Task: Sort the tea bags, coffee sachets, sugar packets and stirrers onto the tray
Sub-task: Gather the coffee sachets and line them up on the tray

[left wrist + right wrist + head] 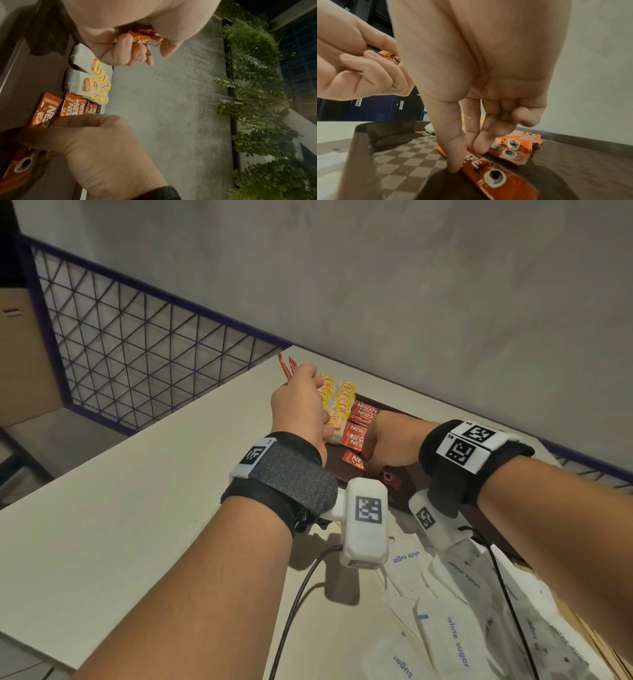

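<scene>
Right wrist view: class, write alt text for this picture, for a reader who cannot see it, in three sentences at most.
The right hand reaches down onto a dark checkered tray, thumb and fingertips pressing on a red coffee sachet. More red sachets lie just behind it on the tray. At upper left, the left hand grips further red sachets.

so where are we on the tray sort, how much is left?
Partway. Done: tea bags and several coffee sachets lie grouped on the tray. In hand: the right hand sets a sachet down; the left hand holds more red sachets. Left: white sugar packets sit off the tray. No stirrers identifiable.
</scene>
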`<state>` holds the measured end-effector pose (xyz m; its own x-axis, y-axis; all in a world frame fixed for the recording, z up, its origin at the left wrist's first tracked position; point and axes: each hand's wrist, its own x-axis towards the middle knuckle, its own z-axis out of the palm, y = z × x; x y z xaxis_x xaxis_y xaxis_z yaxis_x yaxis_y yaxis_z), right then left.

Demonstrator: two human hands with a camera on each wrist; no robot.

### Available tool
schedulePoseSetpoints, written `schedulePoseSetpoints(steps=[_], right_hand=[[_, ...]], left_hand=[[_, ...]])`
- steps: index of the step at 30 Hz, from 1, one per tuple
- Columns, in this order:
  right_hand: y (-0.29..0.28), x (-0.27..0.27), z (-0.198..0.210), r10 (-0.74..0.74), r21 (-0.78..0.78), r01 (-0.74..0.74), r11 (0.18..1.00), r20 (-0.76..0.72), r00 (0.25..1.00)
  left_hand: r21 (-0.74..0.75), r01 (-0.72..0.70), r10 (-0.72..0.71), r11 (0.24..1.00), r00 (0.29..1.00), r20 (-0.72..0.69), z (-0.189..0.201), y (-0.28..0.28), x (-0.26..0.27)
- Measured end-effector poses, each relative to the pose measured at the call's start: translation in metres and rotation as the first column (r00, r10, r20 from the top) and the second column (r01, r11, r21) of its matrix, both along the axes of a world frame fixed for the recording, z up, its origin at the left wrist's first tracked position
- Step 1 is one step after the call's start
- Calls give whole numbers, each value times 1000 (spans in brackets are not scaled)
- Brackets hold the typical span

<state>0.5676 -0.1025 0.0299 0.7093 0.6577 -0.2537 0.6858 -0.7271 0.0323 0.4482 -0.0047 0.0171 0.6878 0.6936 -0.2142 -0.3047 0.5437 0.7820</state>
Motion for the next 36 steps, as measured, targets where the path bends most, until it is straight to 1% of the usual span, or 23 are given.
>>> schedulePoseSetpoints(steps=[2, 5, 9, 12, 18, 24, 31, 33, 36], right_hand=[[1, -1, 1, 13, -7, -13, 1000, 18, 1000], [2, -3, -1, 36, -22, -34, 999, 83, 996], [7, -3, -3, 28, -16, -25, 1000, 168, 985], [10, -2, -3, 21, -3, -21, 1000, 202, 979], [13, 3, -4, 13, 27, -19, 999, 213, 977], [16, 6, -1, 21, 26, -26, 999, 195, 981], [22, 10, -3, 29, 14, -33, 999, 208, 978], [22, 11, -2, 33, 11, -36, 999, 207, 978], [16, 7, 11, 18, 81, -34, 996, 190, 982]], left_hand=[[-3, 5, -5, 1000, 1000, -1, 0, 0, 0], [-5, 4, -4, 1000, 1000, 3, 1, 0, -1], [-2, 2, -2, 1000, 1000, 2, 1, 0, 0], [-6, 1, -1, 1000, 1000, 7, 1, 0, 0], [-2, -7, 7, 1000, 1000, -9, -1, 2, 3], [-6, 4, -4, 1000, 1000, -14, -2, 4, 4], [3, -1, 1, 1000, 1000, -15, -1, 4, 4], [-2, 23, -23, 1000, 1000, 3, 0, 3, 2], [13, 159, -159, 987, 987, 36, 2, 0, 0]])
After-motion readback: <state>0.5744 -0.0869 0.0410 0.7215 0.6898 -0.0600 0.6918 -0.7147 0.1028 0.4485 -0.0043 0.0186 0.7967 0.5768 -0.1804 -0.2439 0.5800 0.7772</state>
